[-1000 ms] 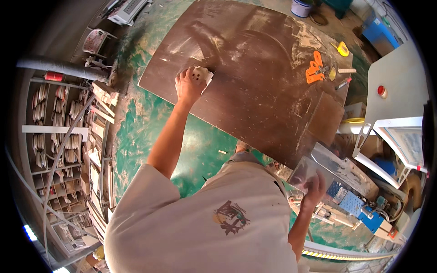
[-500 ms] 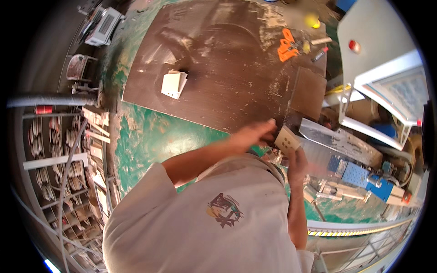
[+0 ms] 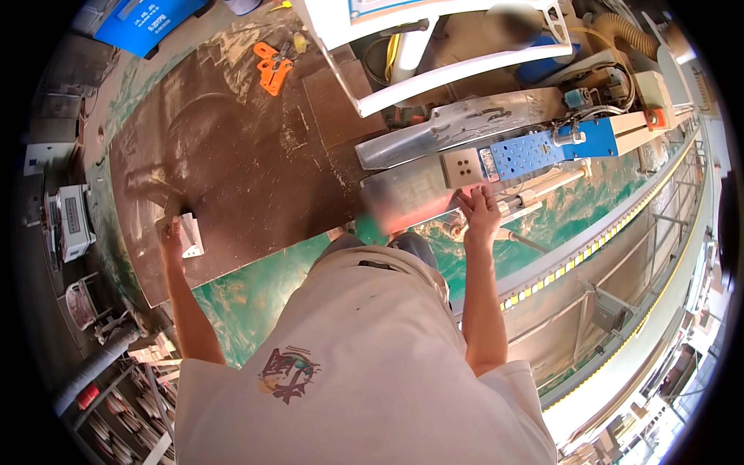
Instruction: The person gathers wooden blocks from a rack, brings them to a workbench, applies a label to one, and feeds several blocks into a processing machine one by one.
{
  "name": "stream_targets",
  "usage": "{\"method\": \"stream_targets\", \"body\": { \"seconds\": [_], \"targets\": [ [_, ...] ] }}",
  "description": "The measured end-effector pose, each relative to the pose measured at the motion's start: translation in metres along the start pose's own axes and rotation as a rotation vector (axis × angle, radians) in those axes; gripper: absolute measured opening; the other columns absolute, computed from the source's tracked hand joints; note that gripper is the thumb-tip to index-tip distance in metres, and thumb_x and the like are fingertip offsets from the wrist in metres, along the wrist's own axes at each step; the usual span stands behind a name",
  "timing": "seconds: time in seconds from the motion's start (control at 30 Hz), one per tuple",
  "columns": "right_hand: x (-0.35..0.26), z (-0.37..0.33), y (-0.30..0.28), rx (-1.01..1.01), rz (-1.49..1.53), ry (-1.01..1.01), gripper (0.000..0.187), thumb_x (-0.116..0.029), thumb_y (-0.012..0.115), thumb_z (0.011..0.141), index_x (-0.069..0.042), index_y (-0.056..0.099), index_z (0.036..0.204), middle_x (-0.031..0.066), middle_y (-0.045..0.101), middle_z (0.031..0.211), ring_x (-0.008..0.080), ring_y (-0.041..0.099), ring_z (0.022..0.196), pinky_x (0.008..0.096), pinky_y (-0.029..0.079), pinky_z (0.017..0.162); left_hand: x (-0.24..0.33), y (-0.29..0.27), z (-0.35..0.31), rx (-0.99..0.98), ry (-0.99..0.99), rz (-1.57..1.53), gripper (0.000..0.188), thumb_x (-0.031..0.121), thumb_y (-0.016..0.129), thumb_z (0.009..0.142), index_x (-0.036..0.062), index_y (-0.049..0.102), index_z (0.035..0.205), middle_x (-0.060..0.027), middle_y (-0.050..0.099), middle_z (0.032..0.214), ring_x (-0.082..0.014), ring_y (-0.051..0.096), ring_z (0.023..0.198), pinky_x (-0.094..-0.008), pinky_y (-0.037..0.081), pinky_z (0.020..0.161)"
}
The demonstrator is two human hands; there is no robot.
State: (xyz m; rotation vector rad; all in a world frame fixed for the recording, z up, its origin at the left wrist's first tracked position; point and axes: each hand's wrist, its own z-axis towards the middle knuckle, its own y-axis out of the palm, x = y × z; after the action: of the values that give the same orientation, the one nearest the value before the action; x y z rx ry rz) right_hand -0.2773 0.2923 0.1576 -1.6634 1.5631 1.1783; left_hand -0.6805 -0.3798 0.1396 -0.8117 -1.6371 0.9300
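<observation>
At nine o'clock, the left hand [image 3: 172, 239] touches stacked white panels [image 3: 192, 237]; toward three, the right hand [image 3: 482, 212] curls just beside a holed panel [image 3: 463, 168], which its bump could skew; neither grip is clear.

Illumination: moderate and diffuse over the worktop [image 3: 240, 170] and the pale shirt [image 3: 372, 341]. The left margin is dim; the far lower-right margin is bright and washed out. A soft shadow lies on the worktop beside the left hand [image 3: 172, 236]. The metal plate [image 3: 407, 190] returns a smeared pinkish reflection; the white frame [image 3: 457, 71] reads very bright. Sharpness: adequate centrally; a dark rounded patch at the top right is blurred. Distortion: fisheye; the striped rail [image 3: 573, 262] curves, and black vignetting cuts the corners.
</observation>
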Motion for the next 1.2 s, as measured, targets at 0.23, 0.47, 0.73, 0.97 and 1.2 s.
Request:
{"method": "stream_targets", "body": {
  "seconds": [0.23,0.47,0.73,0.97,1.2],
  "targets": [
    [0.011,-0.031,0.029,-0.232,-0.007,0.134,0.08,-0.006,0.058,0.1,-0.004,0.012,0.166,0.0149,0.068,0.091,0.0198,0.068,0.065,0.0335,0.061,0.062,0.124,0.052,-0.086,-0.091,0.139,-0.036,0.079,0.065,0.061,0.099,0.0052,0.052,0.149,-0.0286,0.059,0.143,-0.0434,0.055,0.137,-0.0481,0.044,0.11],
    [0.011,-0.031,0.027,-0.367,0.037,0.172,0.097,-0.007,0.056,0.1,-0.014,-0.014,0.167,0.012,0.067,0.089,0.0185,0.067,0.067,0.0333,0.061,0.063,0.267,0.093,-0.159,-0.168,0.317,-0.032,0.079,0.06,0.063,0.099,-0.0013,0.049,0.148,-0.0285,0.059,0.142,-0.0449,0.056,0.133,-0.0488,0.045,0.11],
    [0.012,-0.026,0.021,-0.482,0.053,0.187,0.103,-0.008,0.055,0.101,-0.012,-0.028,0.162,0.0122,0.067,0.085,0.0186,0.065,0.064,0.0304,0.058,0.059,0.285,0.113,-0.193,0.142,0.653,0.185,0.081,0.045,0.078,0.09,0.0059,0.045,0.153,-0.0223,0.054,0.146,-0.0442,0.049,0.136,-0.0554,0.039,0.114],
    [-0.028,0.017,0.003,-0.45,0.016,0.178,0.078,-0.008,0.056,0.1,-0.01,0.009,0.162,0.0112,0.067,0.082,0.0199,0.066,0.062,0.0303,0.057,0.058,0.283,0.107,-0.212,0.03,0.559,0.326,0.091,0.038,0.085,0.08,0.0103,0.042,0.155,-0.0197,0.053,0.147,-0.0427,0.049,0.135,-0.0568,0.036,0.116],
    [-0.062,0.096,-0.039,-0.426,0.066,0.13,0.027,-0.012,0.057,0.103,-0.01,0.044,0.127,0.0104,0.069,0.084,0.0203,0.069,0.063,0.0309,0.057,0.056,0.327,0.119,-0.239,0.072,0.76,0.19,0.09,0.023,0.089,0.074,0.0088,0.046,0.152,-0.0195,0.055,0.143,-0.0426,0.051,0.131,-0.0542,0.039,0.113]
  ]
}}
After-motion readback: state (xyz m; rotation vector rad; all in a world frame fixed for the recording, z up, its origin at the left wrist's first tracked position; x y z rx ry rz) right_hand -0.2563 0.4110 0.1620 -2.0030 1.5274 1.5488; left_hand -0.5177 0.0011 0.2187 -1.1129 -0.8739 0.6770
